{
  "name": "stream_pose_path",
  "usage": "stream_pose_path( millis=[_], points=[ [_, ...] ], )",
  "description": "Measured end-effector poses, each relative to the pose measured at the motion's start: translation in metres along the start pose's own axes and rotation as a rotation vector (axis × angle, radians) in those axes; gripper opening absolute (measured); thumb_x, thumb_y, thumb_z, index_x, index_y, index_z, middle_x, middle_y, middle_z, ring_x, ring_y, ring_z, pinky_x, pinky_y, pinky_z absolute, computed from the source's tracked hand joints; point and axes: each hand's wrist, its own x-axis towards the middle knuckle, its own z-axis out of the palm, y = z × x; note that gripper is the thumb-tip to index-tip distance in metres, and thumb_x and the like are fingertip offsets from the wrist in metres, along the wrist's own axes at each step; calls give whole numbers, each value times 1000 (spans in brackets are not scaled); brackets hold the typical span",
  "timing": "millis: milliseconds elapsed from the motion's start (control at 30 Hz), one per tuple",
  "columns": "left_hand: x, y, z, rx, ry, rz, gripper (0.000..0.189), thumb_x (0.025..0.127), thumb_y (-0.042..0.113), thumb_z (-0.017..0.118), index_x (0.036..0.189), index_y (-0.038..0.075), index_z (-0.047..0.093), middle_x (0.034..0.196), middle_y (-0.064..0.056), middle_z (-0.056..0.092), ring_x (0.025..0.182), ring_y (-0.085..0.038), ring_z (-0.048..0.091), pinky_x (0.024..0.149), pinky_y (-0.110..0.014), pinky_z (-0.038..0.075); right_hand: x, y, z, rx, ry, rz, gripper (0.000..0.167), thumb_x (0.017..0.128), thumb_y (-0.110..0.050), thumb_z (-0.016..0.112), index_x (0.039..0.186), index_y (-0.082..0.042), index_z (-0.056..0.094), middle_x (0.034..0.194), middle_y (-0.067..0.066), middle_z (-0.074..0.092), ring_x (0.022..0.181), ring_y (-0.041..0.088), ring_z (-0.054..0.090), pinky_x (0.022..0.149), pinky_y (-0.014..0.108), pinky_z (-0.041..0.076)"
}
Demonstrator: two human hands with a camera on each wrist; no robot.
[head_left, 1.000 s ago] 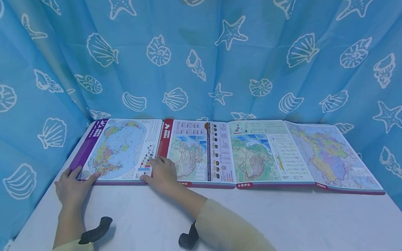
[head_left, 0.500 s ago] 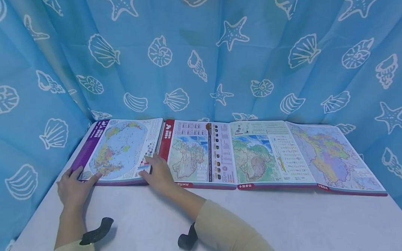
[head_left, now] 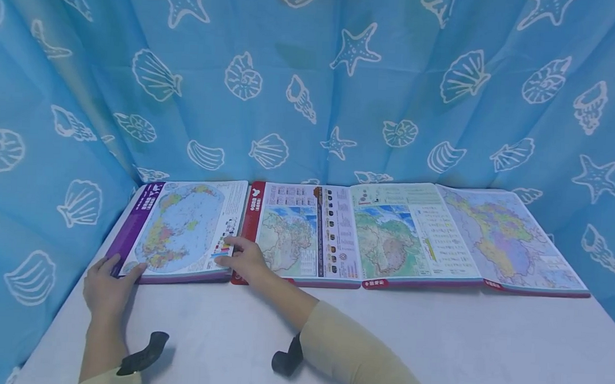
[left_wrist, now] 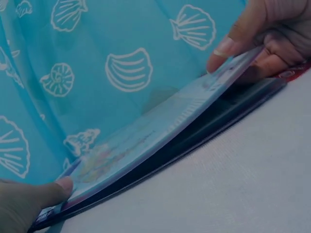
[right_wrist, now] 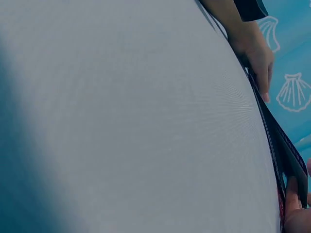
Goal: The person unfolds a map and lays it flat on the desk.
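A world map [head_left: 179,229] with a purple left border lies at the table's left end. My left hand [head_left: 108,286] rests on its near left corner, fingers over the purple border and thumb on the printed face. My right hand [head_left: 245,262] pinches the near right part of the sheet, one digit on top and others underneath. In the left wrist view that end of the sheet [left_wrist: 170,116] is raised, with a gap above a dark layer [left_wrist: 214,111] beneath it. Beside it lies a red-bordered map [head_left: 290,231], partly behind my right hand.
Two more maps, a green relief map [head_left: 388,241] and a multicoloured map [head_left: 506,241], continue the row to the right. A blue shell-print curtain [head_left: 312,89] hangs behind and at the sides. White cloth [head_left: 435,335] covers the table in front.
My right hand has shifted slightly left from the red border and now grips the world map's right edge, which has lifted. My left hand has stayed at its corner.
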Motion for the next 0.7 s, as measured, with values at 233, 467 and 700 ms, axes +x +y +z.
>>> stream_pose_path(
  millis=[233,467,700],
  points=[
    [-3,-3,-4,-254,105,-55,54,96,29,53,144,10,39,152,-15,29,143,-31,20,117,-46,17,1,2,0,-87,-47,-21,51,78,-8,76,126,-12,60,106,3,67,89,11,65,75,21,54],
    [-2,-3,-16,-567,146,-210,47,92,26,60,138,20,50,155,0,28,145,-15,17,117,-27,16,2,4,2,-111,33,1,40,76,-9,78,114,-15,68,105,-1,64,94,12,61,79,24,52],
    [5,-5,-25,-784,-43,-336,46,94,21,58,138,30,47,157,11,18,144,-11,17,113,-23,22,2,3,-1,-105,19,-41,37,76,-10,78,111,-17,70,114,-2,62,104,12,55,84,24,49]
  ],
)
